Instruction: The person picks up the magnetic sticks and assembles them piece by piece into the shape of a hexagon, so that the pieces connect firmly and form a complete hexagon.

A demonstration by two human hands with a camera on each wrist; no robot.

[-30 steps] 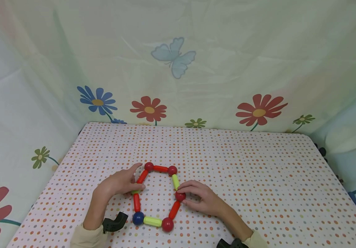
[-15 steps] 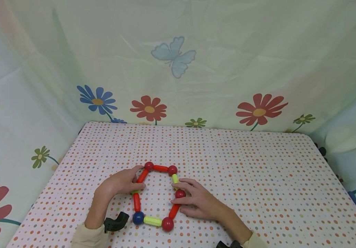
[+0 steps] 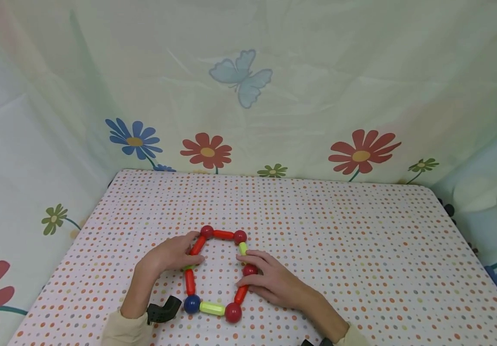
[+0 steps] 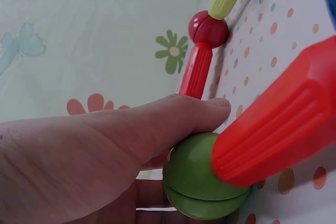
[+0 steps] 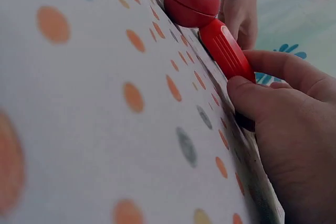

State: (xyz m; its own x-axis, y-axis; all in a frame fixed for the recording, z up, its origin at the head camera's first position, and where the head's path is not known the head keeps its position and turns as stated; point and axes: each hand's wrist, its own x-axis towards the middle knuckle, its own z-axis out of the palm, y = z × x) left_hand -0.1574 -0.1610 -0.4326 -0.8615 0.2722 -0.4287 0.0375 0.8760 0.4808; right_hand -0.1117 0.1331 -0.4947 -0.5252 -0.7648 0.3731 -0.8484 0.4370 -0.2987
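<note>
A closed ring of toy building rods and balls lies on the table. My left hand grips the green ball at the ring's left side, thumb across its top, between two red rods. On the opposite side, my right hand holds a red ball between its fingers and thumb, near a yellow-green rod and a red rod. In the right wrist view, the thumb lies at the end of that red rod, and the hand hides the held ball.
The ring's near side has a blue ball, a yellow-green rod and a red ball. Two red balls joined by a red rod form its far side. A flowered curtain stands behind the dotted table.
My right hand's fingers have slid left from on top of the red ball to either side of it. The left hand keeps its grip on the green ball, its index finger lying slightly lower.
</note>
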